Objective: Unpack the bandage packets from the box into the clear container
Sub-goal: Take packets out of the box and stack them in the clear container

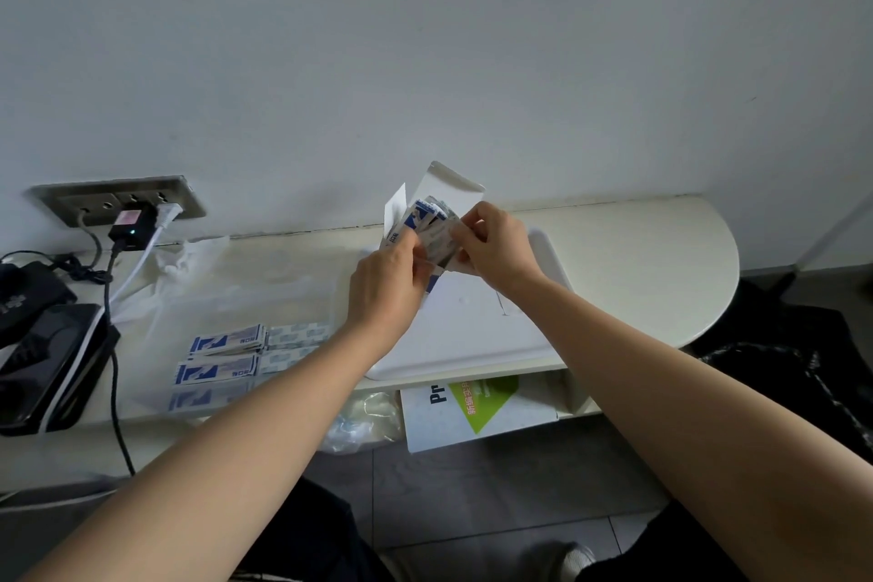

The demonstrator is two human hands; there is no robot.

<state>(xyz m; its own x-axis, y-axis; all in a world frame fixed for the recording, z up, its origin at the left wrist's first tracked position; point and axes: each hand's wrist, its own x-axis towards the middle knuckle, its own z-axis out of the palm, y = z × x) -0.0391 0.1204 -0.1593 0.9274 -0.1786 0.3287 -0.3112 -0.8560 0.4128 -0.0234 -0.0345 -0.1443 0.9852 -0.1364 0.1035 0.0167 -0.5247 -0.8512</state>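
Observation:
A small white box (pixel 451 184) with its flaps open is held up above the shelf, near the wall. My left hand (pixel 387 284) grips the box from below. My right hand (pixel 496 246) pinches a bunch of blue-and-white bandage packets (pixel 432 222) sticking out of the box mouth. The clear container (pixel 245 298) lies to the left on the shelf. Inside it, stacks of packets (pixel 226 350) lie flat.
A white tray or lid (pixel 472 345) lies under my hands. A wall socket (pixel 118 201) with plugs and cables is at the left, above black devices (pixel 47 359). Below the shelf sit a white-green booklet (pixel 477 411) and a plastic bag (pixel 363 421). The shelf's rounded end (pixel 708 260) is at the right.

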